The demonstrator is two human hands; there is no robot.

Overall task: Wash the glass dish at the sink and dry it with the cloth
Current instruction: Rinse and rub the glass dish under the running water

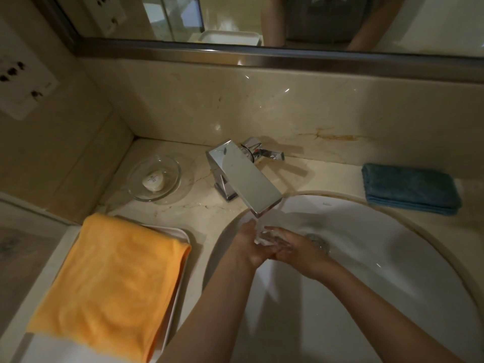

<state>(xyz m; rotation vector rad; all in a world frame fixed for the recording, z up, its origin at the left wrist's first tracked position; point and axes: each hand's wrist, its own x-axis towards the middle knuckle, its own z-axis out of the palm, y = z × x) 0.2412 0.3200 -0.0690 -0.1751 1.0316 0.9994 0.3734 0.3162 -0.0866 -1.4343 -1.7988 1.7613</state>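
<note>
Here both hands, left (247,244) and right (290,246), press together under the faucet (246,179) stream, center frame; glass dish (154,178) sits upper left.

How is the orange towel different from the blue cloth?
The orange towel is bright orange, and the blue cloth is dark blue. The orange towel looks bigger and lies spread over a white tray left of the sink, while the blue cloth is folded into a neat stack on the counter to the right. Both are soft cloths lying flat, and neither hand touches them.
</note>
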